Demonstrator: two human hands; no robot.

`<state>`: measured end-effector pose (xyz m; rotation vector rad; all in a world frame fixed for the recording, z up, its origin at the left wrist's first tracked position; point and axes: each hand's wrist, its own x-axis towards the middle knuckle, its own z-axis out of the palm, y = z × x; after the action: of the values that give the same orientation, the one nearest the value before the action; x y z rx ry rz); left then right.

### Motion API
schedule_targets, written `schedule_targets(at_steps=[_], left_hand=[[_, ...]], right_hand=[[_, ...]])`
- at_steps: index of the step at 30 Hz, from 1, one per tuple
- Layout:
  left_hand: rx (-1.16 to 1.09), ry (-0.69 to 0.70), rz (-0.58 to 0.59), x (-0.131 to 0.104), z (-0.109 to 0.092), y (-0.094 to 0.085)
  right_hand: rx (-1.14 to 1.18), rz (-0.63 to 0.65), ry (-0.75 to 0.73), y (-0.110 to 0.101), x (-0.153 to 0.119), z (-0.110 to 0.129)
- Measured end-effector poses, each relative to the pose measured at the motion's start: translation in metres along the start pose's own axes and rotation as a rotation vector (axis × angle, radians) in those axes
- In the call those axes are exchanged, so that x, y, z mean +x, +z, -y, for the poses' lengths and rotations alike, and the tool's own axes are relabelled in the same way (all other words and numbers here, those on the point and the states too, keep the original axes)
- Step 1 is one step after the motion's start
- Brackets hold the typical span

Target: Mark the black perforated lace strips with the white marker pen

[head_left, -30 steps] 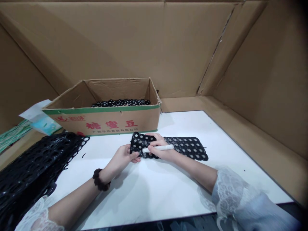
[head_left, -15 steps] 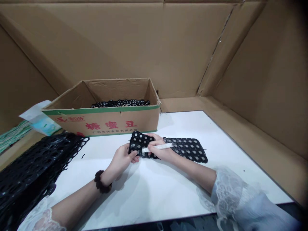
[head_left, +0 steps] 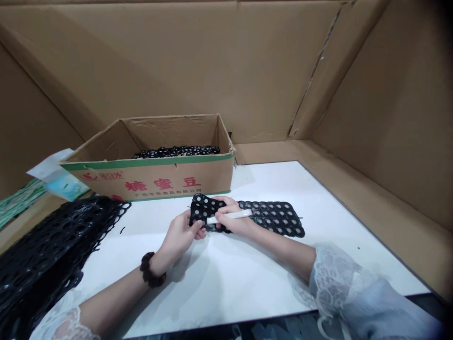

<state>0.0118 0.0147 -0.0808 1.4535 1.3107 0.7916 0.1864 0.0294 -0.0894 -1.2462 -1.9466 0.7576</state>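
Observation:
A black strip with rows of pale round spots [head_left: 274, 218] lies across the white board, its left end lifted and bent up. My left hand [head_left: 182, 230] pinches that end near its lower left corner, thumb on top. In my right hand [head_left: 231, 219] is a white pen-like tool [head_left: 233, 216], held like a pen, with its tip at the strip close to my left thumb. The tip is too small to make out. Fingers of my right hand also rest against the strip and cover part of its middle.
An open cardboard box [head_left: 184, 177] stands behind my hands, with more black spotted pieces [head_left: 177, 151] inside. At left lies a heap of black perforated sheets [head_left: 46, 245]. A white and blue plastic packet [head_left: 58, 174] sits beside the box. Cardboard walls [head_left: 170, 61] surround the white board [head_left: 226, 283].
The view has shifted very slightly. Both hands keep their grip on the strip and the white tool, and the tool's tip has moved only a little.

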Motion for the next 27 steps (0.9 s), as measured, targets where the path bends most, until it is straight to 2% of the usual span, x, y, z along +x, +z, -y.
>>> schedule_targets(at_steps=[6,15,21,27], left_hand=[[-0.041,-0.023,-0.007,0.003,0.001,-0.003],[0.034,0.036,-0.056,-0.004,-0.002,0.006],[0.063,0.032,-0.088,0.0,0.001,0.001],[0.012,0.033,-0.08,0.002,0.005,0.002]], right_hand=[[0.075,0.043,0.067,-0.011,0.001,0.005],[-0.044,-0.013,0.031,0.002,-0.001,0.005],[0.137,0.038,0.089,-0.006,0.003,0.001],[0.115,0.034,0.078,-0.004,0.003,-0.002]])
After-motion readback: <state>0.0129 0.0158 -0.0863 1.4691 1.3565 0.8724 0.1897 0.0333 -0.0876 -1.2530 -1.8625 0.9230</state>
